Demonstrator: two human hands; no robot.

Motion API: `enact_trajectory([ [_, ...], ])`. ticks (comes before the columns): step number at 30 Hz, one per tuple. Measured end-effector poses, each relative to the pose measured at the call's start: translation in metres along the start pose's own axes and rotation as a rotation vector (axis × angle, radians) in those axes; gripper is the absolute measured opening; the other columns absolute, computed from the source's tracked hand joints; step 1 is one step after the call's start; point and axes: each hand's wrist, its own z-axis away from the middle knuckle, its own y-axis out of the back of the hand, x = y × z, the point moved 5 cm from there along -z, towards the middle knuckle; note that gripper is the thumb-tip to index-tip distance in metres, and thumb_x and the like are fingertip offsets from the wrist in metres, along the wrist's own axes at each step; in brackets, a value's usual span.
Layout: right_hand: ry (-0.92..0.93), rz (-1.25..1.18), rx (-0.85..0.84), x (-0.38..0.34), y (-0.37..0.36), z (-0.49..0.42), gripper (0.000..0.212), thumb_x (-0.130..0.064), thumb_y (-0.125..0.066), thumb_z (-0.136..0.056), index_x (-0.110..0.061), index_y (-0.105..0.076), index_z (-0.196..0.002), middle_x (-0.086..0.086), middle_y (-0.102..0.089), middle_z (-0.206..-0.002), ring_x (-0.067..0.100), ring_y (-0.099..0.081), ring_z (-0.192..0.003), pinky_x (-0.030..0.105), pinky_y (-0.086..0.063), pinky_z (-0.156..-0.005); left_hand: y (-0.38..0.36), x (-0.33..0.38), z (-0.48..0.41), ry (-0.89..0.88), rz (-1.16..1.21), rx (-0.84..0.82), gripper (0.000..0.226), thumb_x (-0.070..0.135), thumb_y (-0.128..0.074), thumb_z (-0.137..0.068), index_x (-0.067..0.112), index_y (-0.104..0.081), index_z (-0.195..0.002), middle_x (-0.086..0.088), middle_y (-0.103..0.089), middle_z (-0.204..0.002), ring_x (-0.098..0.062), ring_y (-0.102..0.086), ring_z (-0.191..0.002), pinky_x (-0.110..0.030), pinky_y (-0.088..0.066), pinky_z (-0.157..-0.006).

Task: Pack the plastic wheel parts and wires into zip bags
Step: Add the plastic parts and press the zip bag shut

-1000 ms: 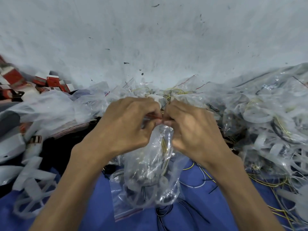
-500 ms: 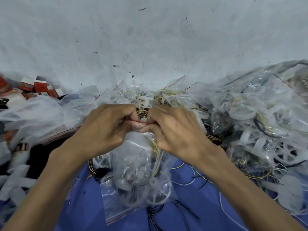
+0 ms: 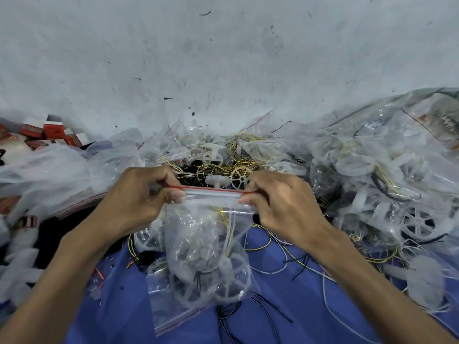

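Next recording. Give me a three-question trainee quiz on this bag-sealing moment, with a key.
1. True or false: the left hand and right hand each pinch one end of the red-lined strip of the zip bag.
2. What shows inside the held bag? A) white wheel parts and wires B) red boxes C) nothing
3. Fill in: the cloth under the bag is ____.
Key: 1 true; 2 A; 3 blue.
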Motion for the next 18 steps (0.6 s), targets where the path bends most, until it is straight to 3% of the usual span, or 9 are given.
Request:
enact_trajectory([
  [3,-0.026,0.016,0.022,0.009,-0.002,0.007,0.022,-0.035,-0.062,-0.078,-0.015,-0.062,-0.067,-0.011,-0.062,-0.064,0.016,-0.059,-0.056,0.025,-0.046,-0.050,0.000,-0.004,0.004,0.035,0.016,0.081,0.018,0.023,-0.081,-0.069,0.026,-0.063,-0.072,0.015,-0.067,-0.067,-0.005,-0.059,-0.060,-0.014,-0.043,-0.057],
  [5,-0.055,-0.004,0.052,0.015,0.000,0.011,0.029,-0.039,-0.065,-0.078,-0.015,-0.057,-0.064,-0.014,-0.051,-0.057,0.013,-0.047,-0.048,0.022,-0.040,-0.048,0.002,-0.004,0.005,0.063,0.030,0.121,0.016,0.037,-0.073,-0.060,0.024,-0.063,-0.062,0.022,-0.066,-0.062,-0.005,-0.057,-0.057,-0.012,-0.040,-0.051],
  [9,-0.047,-0.076,0.056,0.017,0.000,0.011,0.039,-0.044,-0.064,-0.080,-0.011,-0.054,-0.061,-0.007,-0.048,-0.047,0.013,-0.041,-0.043,0.026,-0.040,-0.045,0.007,-0.007,0.009,0.073,0.083,0.160,0.010,0.042,-0.068,-0.060,0.036,-0.067,-0.068,0.016,-0.066,-0.060,-0.005,-0.053,-0.050,-0.017,-0.041,-0.047],
  [11,-0.031,-0.107,0.033,0.019,0.000,0.009,0.033,-0.031,-0.066,-0.082,-0.007,-0.053,-0.063,-0.011,-0.042,-0.050,0.013,-0.039,-0.050,0.012,-0.034,-0.052,0.009,-0.012,0.009,0.073,0.151,0.147,0.008,0.033,-0.067,-0.066,0.042,-0.067,-0.066,0.017,-0.067,-0.060,0.000,-0.057,-0.052,-0.014,-0.045,-0.051],
  [13,-0.001,-0.129,-0.009,0.022,-0.003,0.009,0.019,-0.011,-0.065,-0.081,-0.004,-0.055,-0.066,-0.009,-0.048,-0.055,0.008,-0.041,-0.058,0.003,-0.031,-0.058,0.009,-0.017,0.011,0.058,0.132,0.136,0.026,0.019,-0.067,-0.075,0.044,-0.067,-0.066,0.021,-0.066,-0.061,0.006,-0.058,-0.055,-0.005,-0.044,-0.056],
  [15,0.013,-0.135,-0.026,0.024,-0.004,0.012,0.011,-0.001,-0.063,-0.079,-0.001,-0.057,-0.069,-0.001,-0.055,-0.059,0.008,-0.047,-0.062,0.007,-0.034,-0.059,0.009,-0.020,0.013,0.063,0.113,0.139,0.030,0.015,-0.068,-0.076,0.043,-0.067,-0.067,0.020,-0.067,-0.061,0.005,-0.057,-0.055,-0.005,-0.043,-0.057],
  [18,-0.012,-0.145,-0.030,0.027,-0.006,0.013,0.009,-0.003,-0.061,-0.080,-0.003,-0.058,-0.072,-0.002,-0.059,-0.058,0.006,-0.052,-0.062,0.015,-0.036,-0.055,0.009,-0.022,0.014,0.104,0.193,0.178,0.009,0.033,-0.066,-0.067,0.042,-0.069,-0.065,0.018,-0.067,-0.061,0.003,-0.057,-0.053,-0.008,-0.044,-0.053],
])
